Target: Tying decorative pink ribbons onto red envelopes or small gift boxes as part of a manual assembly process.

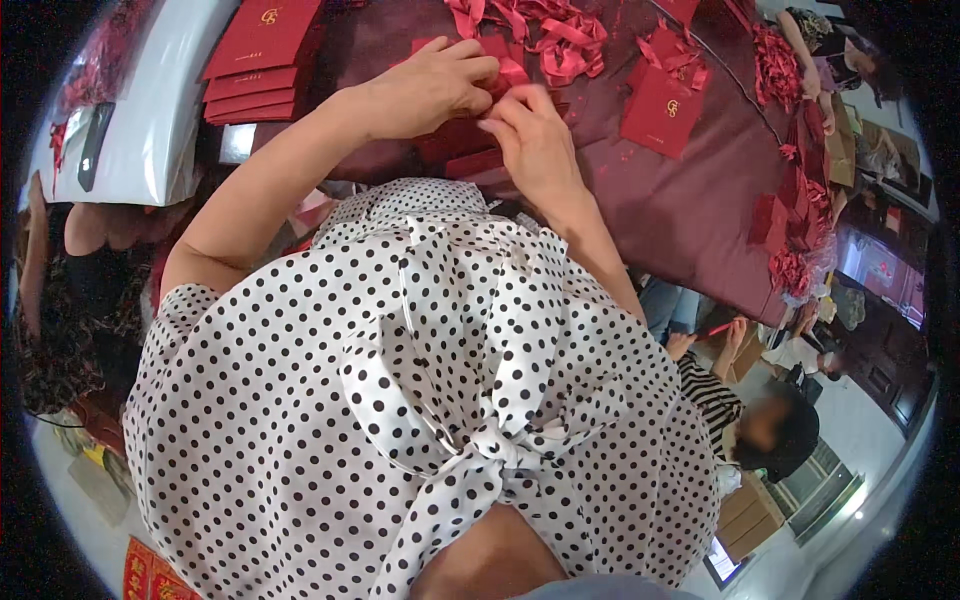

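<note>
My left hand (432, 92) and my right hand (535, 140) meet over the table, fingertips nearly touching. Both are closed, pinching a shiny red ribbon (512, 73) between them. Beneath my hands lies a red card piece (440, 148), mostly covered by them, so how the ribbon joins it cannot be seen. To the right rests a flat red card piece with a gold emblem (655, 125), ribbon at its top edge. A stack of similar red pieces (262, 45) stands left of my left forearm.
A dark red cloth (625, 210) covers the table. Loose red ribbons (570, 45) heap beyond my hands, and more bundles (790, 270) line the right edge. A white surface (150, 110) adjoins at left. A person in stripes (708, 390) sits at right, another person (95, 290) at left.
</note>
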`<action>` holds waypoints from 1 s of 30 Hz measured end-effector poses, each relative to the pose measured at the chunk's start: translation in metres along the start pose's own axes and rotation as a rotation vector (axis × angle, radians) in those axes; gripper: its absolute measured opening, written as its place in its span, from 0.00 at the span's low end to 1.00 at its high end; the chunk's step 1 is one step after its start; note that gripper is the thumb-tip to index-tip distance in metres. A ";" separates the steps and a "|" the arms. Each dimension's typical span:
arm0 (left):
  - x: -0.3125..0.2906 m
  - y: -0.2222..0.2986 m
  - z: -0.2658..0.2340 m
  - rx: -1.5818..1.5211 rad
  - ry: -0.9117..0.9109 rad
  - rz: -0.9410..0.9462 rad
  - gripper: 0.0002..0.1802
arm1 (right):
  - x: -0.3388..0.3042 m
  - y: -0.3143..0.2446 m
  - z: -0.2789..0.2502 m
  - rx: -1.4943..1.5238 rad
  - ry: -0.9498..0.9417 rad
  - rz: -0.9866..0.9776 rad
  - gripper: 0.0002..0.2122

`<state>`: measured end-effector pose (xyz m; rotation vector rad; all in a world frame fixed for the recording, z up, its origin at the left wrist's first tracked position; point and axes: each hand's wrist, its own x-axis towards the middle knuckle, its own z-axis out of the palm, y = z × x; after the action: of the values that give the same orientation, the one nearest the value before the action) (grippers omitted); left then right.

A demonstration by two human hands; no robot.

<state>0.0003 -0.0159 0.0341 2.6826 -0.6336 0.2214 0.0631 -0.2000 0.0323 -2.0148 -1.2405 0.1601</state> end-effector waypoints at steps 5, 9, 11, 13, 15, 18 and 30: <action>-0.007 -0.045 -0.022 -0.145 0.034 -0.054 0.09 | -0.011 -0.005 -0.021 0.079 -0.162 0.020 0.03; 0.007 -0.049 0.013 -0.515 0.023 0.061 0.08 | -0.007 -0.013 -0.022 0.102 -0.225 -0.114 0.03; 0.017 -0.042 0.013 -0.901 -0.231 -0.083 0.09 | -0.012 -0.015 -0.027 0.070 -0.213 -0.109 0.03; 0.010 -0.036 0.022 -1.276 -0.394 -0.230 0.09 | -0.015 -0.016 -0.036 0.090 -0.201 -0.097 0.03; -0.009 -0.027 0.030 -1.608 -0.097 -0.289 0.08 | -0.020 -0.009 -0.045 0.094 -0.206 -0.084 0.04; -0.034 -0.038 0.030 -1.724 0.064 -0.389 0.08 | -0.022 -0.007 -0.057 0.183 -0.119 0.029 0.07; 0.028 0.030 -0.011 -1.569 0.561 -0.202 0.15 | 0.035 0.074 -0.013 1.145 -0.035 0.541 0.14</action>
<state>0.0110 -0.0477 0.0607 1.0676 -0.1537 0.2451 0.1405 -0.1972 0.0020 -1.2370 -0.3656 0.9299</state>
